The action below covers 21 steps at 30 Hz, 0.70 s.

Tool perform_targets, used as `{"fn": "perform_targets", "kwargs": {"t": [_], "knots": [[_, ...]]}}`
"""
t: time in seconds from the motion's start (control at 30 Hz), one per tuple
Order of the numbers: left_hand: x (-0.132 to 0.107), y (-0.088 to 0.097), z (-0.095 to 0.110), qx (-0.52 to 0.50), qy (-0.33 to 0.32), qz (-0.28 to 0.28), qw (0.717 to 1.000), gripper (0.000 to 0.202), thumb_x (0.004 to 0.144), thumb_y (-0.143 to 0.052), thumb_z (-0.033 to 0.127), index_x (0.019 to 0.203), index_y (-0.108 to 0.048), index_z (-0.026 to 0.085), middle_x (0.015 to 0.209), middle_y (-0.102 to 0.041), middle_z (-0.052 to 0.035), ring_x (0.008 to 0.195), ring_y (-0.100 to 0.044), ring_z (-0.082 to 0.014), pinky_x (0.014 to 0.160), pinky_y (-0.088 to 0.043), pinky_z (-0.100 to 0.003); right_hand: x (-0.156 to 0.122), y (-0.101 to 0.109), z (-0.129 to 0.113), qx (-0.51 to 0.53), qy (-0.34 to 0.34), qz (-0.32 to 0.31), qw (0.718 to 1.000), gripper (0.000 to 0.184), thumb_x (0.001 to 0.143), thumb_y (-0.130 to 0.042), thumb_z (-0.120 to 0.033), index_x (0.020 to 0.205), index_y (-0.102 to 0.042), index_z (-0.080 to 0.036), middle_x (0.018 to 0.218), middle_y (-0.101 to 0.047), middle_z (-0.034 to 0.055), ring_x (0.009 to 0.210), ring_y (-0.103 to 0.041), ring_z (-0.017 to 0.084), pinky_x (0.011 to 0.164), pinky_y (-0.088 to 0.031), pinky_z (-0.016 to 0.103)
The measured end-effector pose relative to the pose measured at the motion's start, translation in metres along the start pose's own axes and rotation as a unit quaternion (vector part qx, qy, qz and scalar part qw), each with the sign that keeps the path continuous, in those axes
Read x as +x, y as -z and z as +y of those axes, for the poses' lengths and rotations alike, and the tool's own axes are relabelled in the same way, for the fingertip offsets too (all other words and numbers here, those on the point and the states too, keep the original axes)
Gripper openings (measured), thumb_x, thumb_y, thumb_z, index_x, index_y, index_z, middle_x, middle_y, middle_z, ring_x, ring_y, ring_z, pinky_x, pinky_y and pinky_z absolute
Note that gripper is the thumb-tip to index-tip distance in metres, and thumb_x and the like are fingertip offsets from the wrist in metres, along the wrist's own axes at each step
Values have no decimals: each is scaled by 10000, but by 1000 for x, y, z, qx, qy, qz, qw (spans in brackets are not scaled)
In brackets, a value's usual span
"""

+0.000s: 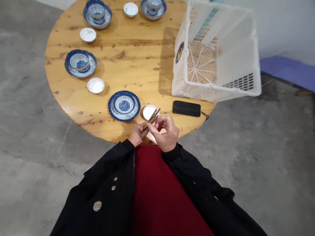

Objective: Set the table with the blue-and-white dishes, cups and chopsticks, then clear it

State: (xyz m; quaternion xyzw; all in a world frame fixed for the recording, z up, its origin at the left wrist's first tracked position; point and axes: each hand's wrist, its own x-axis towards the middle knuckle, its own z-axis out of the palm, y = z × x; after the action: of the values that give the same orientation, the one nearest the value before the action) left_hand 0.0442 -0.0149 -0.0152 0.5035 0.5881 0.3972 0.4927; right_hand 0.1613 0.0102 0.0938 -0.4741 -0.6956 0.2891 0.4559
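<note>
Several thin brown chopsticks (153, 116) slant up and right out of my closed left hand (138, 133), close to the table's front edge. My right hand (167, 133) is bent around their other side, its thumb and fingertips pinching at the bundle. The lower ends are hidden in my fingers. Just behind the chopstick tips lies a small white dish (147, 111), partly covered by them. A blue-patterned plate (111, 110) with a patterned bowl (125, 105) on it stands to the left. Something white shows beneath my hands, mostly hidden.
On the round wooden table (133, 65), more patterned plates with bowls and small white dishes (95, 86) follow the left and far edge. A white plastic crate (180, 75) stands at the right, with a black phone (186, 108) in front of it.
</note>
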Motion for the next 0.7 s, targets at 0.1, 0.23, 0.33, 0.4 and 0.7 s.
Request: {"fn": "perform_targets", "kwargs": {"t": [0.1,0.23,0.33,0.4,0.7], "knots": [[-2,1,6,15,-22,4,1000,231,921,-553,358,871,-664,161,823,-700,-45,789,-637,-205,701,-455,-293,1,0,0,-2,-12,14,1000,201,851,-708,-332,868,-542,-220,654,-564,-57,520,-545,90,516,-486,221],[-1,2,10,3,-26,1,1000,272,912,-545,372,1027,-683,168,886,-720,-54,843,-656,-220,764,-483,-311,4,1,0,-9,6,10,1000,171,881,-663,-296,784,-547,-216,718,-571,-27,547,-553,92,528,-489,236],[1,4,8,13,-27,-7,1000,270,898,-548,339,1059,-679,168,875,-712,-51,809,-645,-204,765,-488,-309,7,2,2,30,-9,6,1000,168,895,-649,-291,777,-558,-213,761,-583,-12,558,-588,98,516,-500,239],[1,6,7,23,-15,-19,999,277,909,-533,337,1071,-672,160,829,-694,-44,749,-629,-186,700,-468,-290,10,3,5,70,-38,4,997,165,895,-655,-303,789,-569,-211,740,-581,-22,537,-613,100,504,-508,236],[-3,15,26,-17,17,-64,998,317,908,-564,462,1014,-578,164,767,-556,9,683,-505,-132,648,-414,-251,42,7,24,173,-161,-43,971,377,808,-722,-551,730,-619,-196,517,-572,-48,426,-560,106,445,-523,240]]}}
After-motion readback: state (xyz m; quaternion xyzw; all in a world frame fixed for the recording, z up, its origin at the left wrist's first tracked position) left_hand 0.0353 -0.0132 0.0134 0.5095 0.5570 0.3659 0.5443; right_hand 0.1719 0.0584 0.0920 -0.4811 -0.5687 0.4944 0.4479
